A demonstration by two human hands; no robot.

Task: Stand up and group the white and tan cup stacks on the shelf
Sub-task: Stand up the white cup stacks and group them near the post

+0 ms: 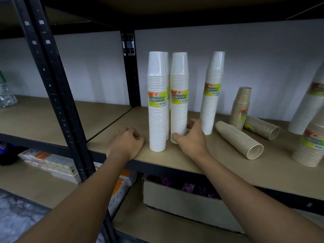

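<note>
Head view showed us our two hands reaching onto the shelf (112, 127) where the cup stacks stood. Our right hand (190, 137) was clamped around the foot of a cream-white stack (178, 102), thumb on its near side and fingers curled behind, with the stack upright and its long axis vertical. Just to its left, almost touching, stood a brighter white stack (157, 106), with another white one partly hidden behind it. Our left hand (126, 142) rested on the shelf's near edge just left of that group, fingers curled together into a loose fist and holding nothing. A third visible white stack (211, 95) stood upright just to the right of our right hand and a little farther back, leaning slightly; we judged the right hand was the nearer one for drawing it in. Farther right, two tan stacks lay on their sides, the nearer tan stack (240, 140) with its open mouth pointing near and right, the farther tan stack (262, 127) lying behind it, and an upright tan stack (241, 107) stood behind them. The stacks looked sleeved in clear film with green and yellow labels, light and easy to tip.
</note>
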